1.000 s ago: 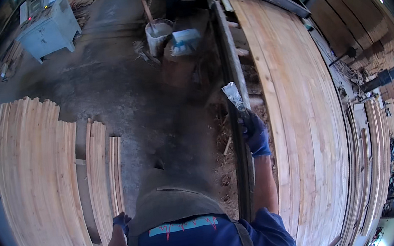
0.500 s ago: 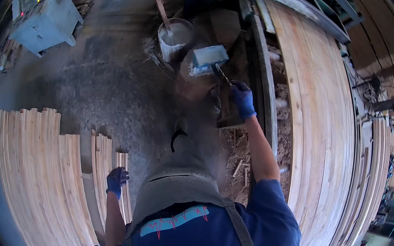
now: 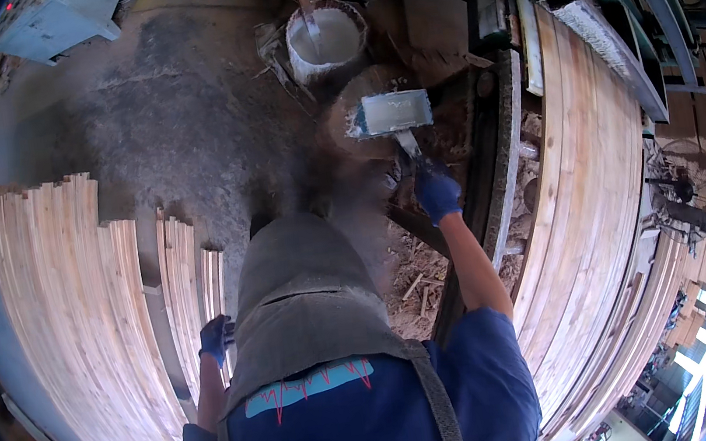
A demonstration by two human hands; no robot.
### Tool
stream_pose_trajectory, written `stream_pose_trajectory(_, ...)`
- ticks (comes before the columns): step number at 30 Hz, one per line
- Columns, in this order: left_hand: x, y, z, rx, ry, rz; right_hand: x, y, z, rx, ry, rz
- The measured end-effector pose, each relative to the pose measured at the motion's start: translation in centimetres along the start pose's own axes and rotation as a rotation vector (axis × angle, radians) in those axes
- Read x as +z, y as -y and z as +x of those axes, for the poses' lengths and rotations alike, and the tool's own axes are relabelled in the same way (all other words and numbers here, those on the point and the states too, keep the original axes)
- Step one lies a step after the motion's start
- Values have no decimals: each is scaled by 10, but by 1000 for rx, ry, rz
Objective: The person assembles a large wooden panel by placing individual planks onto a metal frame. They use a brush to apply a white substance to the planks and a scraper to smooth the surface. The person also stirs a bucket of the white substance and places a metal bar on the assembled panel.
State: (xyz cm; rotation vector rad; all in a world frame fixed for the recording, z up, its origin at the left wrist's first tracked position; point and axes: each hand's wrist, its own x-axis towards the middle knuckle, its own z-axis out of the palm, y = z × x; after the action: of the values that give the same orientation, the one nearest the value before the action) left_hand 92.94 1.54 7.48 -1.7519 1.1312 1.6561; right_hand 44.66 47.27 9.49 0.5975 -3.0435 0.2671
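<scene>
My right hand (image 3: 438,192), in a blue glove, is closed round a short tool with a pale, flat head (image 3: 407,142); whether it is a brush or a scraper I cannot tell. Its head meets the near edge of a blue rectangular tray (image 3: 362,120) holding whitish liquid. That tray rests on a round brownish support (image 3: 351,146). My left hand (image 3: 216,338), also gloved in blue, is beside a narrow stack of wooden strips (image 3: 213,277), fingers partly extended with nothing visible in them. Whether it touches the strips is unclear.
A bucket (image 3: 305,69) of whitish liquid with a stick in it stands beyond the tray. Long wooden strips (image 3: 70,282) lie at left. Joined boards (image 3: 579,193) run along the right, beside a metal rail (image 3: 507,157). Wood scraps (image 3: 418,287) lie below. A pale machine (image 3: 60,25) stands far left.
The tool's head has swung to the tray's near edge, and my right hand has come slightly nearer. My left hand has drawn back along the strips. The view has shifted.
</scene>
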Motion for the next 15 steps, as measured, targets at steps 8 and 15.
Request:
stream_pose_trajectory(8, 15, -175, 39, 146, 149, 47, -8, 35, -39, 588, 180, 615)
stream_pose_trajectory(15, 6, -314, 83, 320, 221, 225, 42, 225, 44, 1094, 252, 1828)
